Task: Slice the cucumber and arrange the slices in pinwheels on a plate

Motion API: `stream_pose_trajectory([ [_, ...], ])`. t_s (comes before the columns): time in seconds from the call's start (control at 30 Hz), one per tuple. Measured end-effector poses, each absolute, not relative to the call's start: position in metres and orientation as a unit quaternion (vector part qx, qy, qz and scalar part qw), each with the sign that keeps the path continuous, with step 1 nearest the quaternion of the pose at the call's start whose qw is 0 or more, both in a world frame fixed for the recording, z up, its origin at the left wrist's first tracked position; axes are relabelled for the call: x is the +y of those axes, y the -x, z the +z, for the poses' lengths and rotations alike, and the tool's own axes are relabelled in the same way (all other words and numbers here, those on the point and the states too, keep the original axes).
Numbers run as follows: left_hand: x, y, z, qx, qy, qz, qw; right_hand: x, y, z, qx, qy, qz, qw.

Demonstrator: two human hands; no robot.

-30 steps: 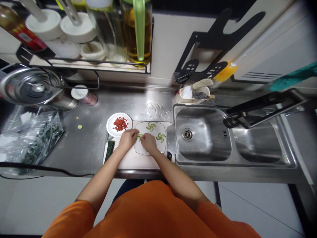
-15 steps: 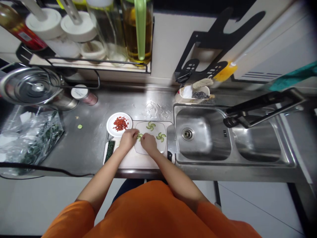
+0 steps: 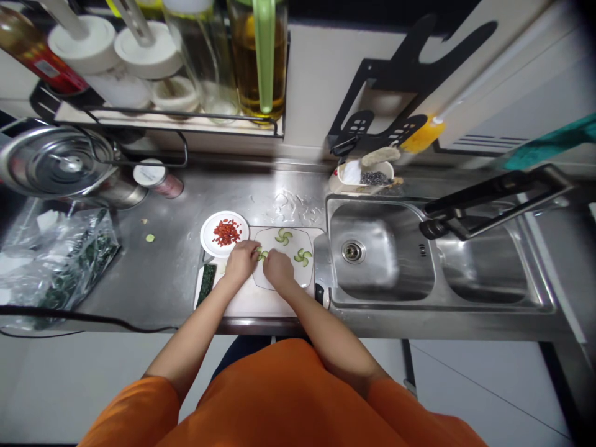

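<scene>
A square white plate (image 3: 283, 280) lies on a white cutting board (image 3: 242, 305), with pinwheels of thin green cucumber slices (image 3: 303, 257) on it. Over the plate's left side, my left hand (image 3: 241, 263) has its fingers bent and pinched together beside more green slices (image 3: 263, 255). My right hand (image 3: 278, 269) is closed just to the right of those slices, its fingertips turned down and mostly hidden. Whatever either hand grips is too small to make out. A round white dish of red goji berries (image 3: 227, 233) stands behind my left hand.
A cleaver (image 3: 325, 264) lies along the board's right edge, beside the double sink (image 3: 386, 248). Dark green nori (image 3: 206, 282) rests at the board's left. Farther left are a plastic bag (image 3: 60, 267), a lidded pot (image 3: 69, 164) and a small jar (image 3: 159, 178). Water drops wet the counter behind.
My right hand has shifted very slightly to the left, closer to the green slices. My left hand stays almost still.
</scene>
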State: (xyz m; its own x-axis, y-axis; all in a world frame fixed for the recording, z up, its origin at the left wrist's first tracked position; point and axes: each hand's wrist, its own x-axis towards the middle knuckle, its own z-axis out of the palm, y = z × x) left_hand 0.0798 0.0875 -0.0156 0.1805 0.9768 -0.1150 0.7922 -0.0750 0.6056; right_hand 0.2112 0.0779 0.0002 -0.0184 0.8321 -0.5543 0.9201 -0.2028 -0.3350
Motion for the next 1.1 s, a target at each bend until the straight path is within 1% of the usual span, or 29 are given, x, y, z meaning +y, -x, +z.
stream_pose_trajectory([
  [0.53, 0.087, -0.080, -0.017, 0.617, -0.724, 0.147, 0.272, 0.073, -0.213, 0.006, 0.635, -0.687, -0.348, 0.059],
  [0.73, 0.085, -0.079, -0.016, 0.622, -0.715, 0.159, 0.278, 0.066, -0.220, 0.008, 0.664, -0.663, -0.342, 0.044],
  [0.93, 0.083, -0.078, -0.016, 0.622, -0.703, 0.176, 0.297, 0.062, -0.224, 0.012, 0.666, -0.659, -0.346, 0.050],
  [1.1, 0.083, -0.078, -0.014, 0.623, -0.706, 0.181, 0.284, 0.060, -0.227, 0.016, 0.668, -0.655, -0.351, 0.037],
])
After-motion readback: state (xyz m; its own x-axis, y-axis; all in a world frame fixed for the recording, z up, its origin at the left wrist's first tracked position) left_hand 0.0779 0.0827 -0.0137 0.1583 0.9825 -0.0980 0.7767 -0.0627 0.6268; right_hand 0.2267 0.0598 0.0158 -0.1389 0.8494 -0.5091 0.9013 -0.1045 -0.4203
